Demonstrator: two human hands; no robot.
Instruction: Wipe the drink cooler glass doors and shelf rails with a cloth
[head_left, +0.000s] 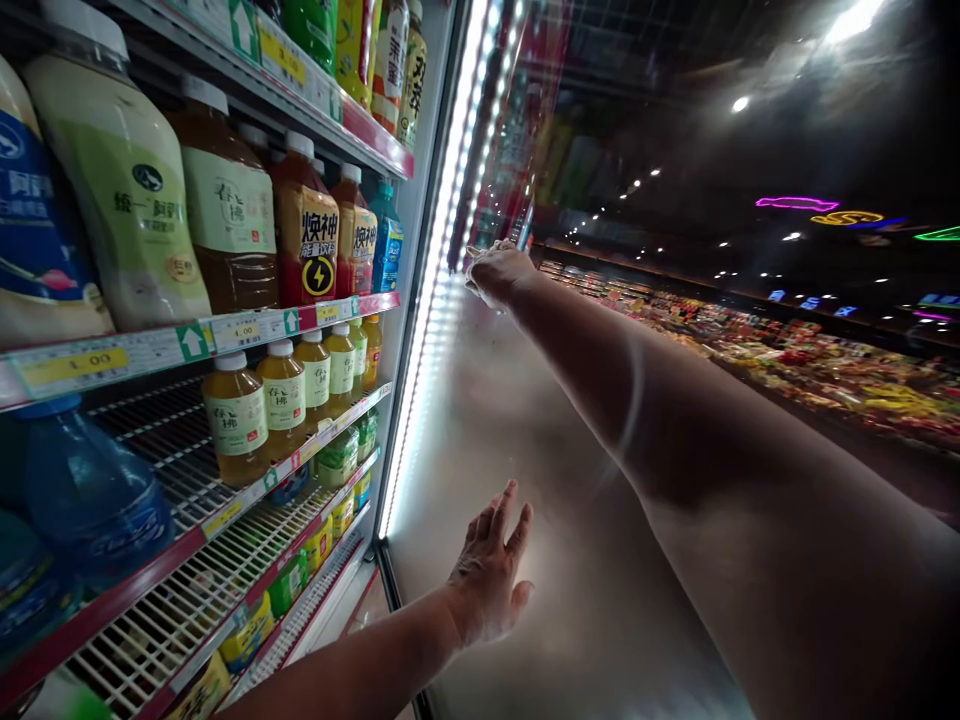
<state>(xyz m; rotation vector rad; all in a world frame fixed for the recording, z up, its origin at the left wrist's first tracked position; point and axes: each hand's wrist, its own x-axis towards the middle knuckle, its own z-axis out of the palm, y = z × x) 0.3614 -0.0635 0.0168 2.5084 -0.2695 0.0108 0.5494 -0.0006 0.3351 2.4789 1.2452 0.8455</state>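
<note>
My right hand (506,274) reaches far up along the glass door (480,420) of a drinks cooler, close to its bright light strip. Its fingers are closed round a pale, crumpled cloth (475,262), mostly covered by the hand and partly blurred. Lower down, my left hand (491,570) is open with its fingers stretched out and holds nothing. It is in front of the fogged lower glass; whether the palm touches the pane I cannot tell.
Cooler shelves (300,320) with price strips stand at the left, carrying bottled drinks such as an amber tea bottle (236,420) and a large blue bottle (94,490). A lit strip (442,200) edges the door. Beyond the glass are store displays (750,350) and coloured neon lights.
</note>
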